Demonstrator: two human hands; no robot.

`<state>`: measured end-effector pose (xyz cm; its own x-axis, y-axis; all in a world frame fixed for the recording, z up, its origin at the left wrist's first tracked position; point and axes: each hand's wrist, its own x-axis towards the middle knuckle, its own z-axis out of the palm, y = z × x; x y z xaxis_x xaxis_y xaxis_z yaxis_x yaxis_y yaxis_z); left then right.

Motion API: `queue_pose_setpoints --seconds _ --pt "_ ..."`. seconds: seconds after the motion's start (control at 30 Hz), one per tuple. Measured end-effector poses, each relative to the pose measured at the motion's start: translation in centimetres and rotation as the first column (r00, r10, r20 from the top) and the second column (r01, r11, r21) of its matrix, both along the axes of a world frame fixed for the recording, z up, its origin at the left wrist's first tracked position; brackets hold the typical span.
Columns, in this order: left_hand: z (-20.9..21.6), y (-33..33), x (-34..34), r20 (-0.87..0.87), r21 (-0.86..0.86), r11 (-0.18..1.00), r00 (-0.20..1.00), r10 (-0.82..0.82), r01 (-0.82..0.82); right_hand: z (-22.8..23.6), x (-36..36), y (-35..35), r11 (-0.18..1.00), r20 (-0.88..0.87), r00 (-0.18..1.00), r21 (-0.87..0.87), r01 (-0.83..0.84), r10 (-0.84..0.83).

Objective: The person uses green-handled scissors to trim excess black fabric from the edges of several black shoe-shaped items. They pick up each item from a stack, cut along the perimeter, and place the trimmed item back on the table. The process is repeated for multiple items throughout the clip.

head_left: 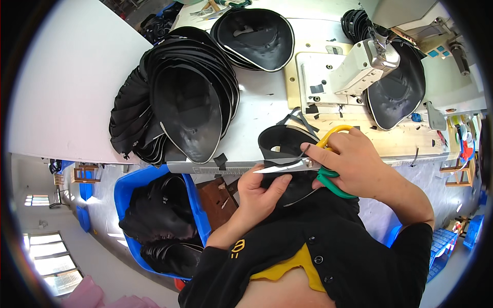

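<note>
My right hand (357, 163) grips a pair of scissors (291, 166) with one yellow and one green handle. Their blades point left across a black, curved, molded piece (281, 137) at the table's front edge. My left hand (258, 199) pinches the edge of this piece between thumb and fingers, close to the blade tips. A thin dark strip (306, 149) shows by my right fingers. Part of the black piece is hidden behind my hands and the scissors.
Stacked black molded pieces (187, 100) stand on the table, with another stack (254, 38) farther back. A sewing machine (359, 66) stands at the right, beside another black piece (398, 90). Below at left, a blue bin (199, 205) holds more black pieces.
</note>
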<state>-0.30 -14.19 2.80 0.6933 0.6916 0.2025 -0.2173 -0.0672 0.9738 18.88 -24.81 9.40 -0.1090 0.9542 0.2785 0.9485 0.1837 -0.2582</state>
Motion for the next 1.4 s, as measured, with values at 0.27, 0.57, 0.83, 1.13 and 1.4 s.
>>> queue_pose_setpoints --seconds 0.27,0.57,0.83,1.13,1.4 --pt "-1.0 1.3 -0.2 0.186 -0.386 0.922 0.98 0.064 0.013 -1.4 1.7 0.2 0.977 -0.148 0.966 -0.076 0.201 -0.21" --pt "-1.8 2.2 -0.1 0.288 -0.502 0.86 0.955 0.071 0.088 -1.5 0.8 0.7 0.999 0.012 0.999 0.006 0.032 -0.032" --pt "-2.1 3.5 -0.3 0.363 -0.605 0.782 0.926 0.104 0.149 -3.1 1.3 0.8 0.958 -0.385 0.879 -0.051 0.283 -0.28" --pt "-2.6 4.7 -0.2 0.333 -0.7 0.702 0.93 0.156 0.133 -4.8 0.9 0.5 0.957 -0.319 0.903 -0.049 0.287 -0.287" --pt "3.4 6.7 2.8 0.52 -0.448 0.792 0.841 -0.148 0.416 -6.0 -0.1 1.5 0.912 -0.787 0.499 -0.191 0.364 -0.364"
